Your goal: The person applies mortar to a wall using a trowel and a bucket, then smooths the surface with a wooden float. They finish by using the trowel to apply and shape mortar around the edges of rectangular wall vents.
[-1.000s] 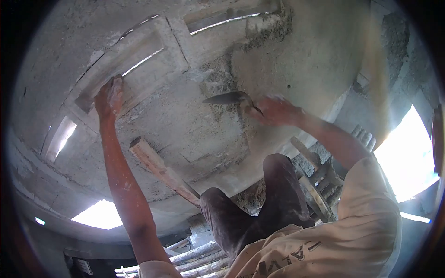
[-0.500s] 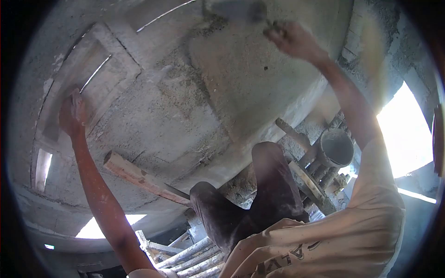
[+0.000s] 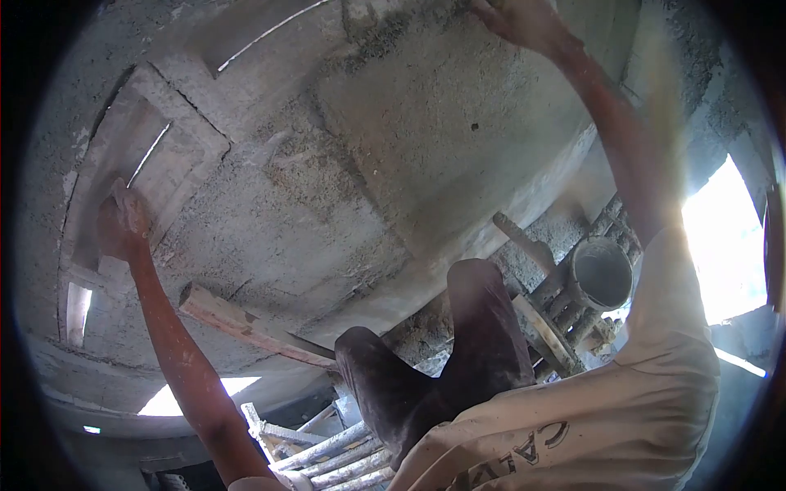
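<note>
My left hand [image 3: 123,221] is at a slotted frame [image 3: 184,147] in the rough grey wall, its fingers bent over the frame's edge beside a narrow bright slit. My right hand [image 3: 516,20] is raised to the top edge of the view, partly cut off, near the upper part of the plastered wall [image 3: 434,139]. Whatever it may hold is out of view. Below it the wall surface looks smoother, with a small dark hole.
A bucket [image 3: 602,273] stands on the right among poles. A wooden beam [image 3: 254,327] leans from the wall towards my knees [image 3: 475,319]. Several poles [image 3: 344,458] lie below me. Bright openings show at right [image 3: 725,245] and lower left.
My right hand has moved up, partly out of view, and the dark blurred tool near it is no longer visible. My left hand stays at the frame. The view has shifted slightly.
</note>
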A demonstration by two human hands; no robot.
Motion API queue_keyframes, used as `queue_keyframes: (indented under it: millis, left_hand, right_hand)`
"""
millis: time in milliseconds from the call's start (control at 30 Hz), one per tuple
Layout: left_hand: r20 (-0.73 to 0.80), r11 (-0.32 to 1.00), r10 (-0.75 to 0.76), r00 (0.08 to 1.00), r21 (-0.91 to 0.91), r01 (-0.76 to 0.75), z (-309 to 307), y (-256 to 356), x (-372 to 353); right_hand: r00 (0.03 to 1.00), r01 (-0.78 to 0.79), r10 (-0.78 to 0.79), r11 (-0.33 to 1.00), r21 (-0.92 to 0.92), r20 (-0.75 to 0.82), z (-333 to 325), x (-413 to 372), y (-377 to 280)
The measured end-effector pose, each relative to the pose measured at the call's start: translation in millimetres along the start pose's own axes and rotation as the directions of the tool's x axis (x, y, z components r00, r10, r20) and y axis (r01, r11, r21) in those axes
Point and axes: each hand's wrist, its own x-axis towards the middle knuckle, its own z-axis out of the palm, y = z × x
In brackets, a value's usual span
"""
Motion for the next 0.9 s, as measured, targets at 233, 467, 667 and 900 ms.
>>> queue_keyframes:
  millis: [233,467,667,900]
  left_hand:
    - [-0.245,0.961,0.201,0.948,-0.14,-0.24,17,-14,2]
    - [-0.151,0.995,0.075,0.986,-0.056,-0.085,27,-27,3]
    - [-0.42,0.955,0.243,0.874,-0.057,-0.293,40,-37,1]
    - [-0.41,0.952,0.253,0.876,-0.058,-0.302,33,-34,0]
  right_hand:
    - [0.964,0.045,-0.105,0.97,-0.239,-0.245,17,-7,-18]
    - [0.987,0.082,-0.05,0.974,-0.211,0.154,4,12,-24]
    - [0.981,0.193,-0.191,0.942,-0.276,0.036,17,-2,-60]
    - [0.95,0.236,-0.167,0.938,-0.254,0.266,13,10,-62]
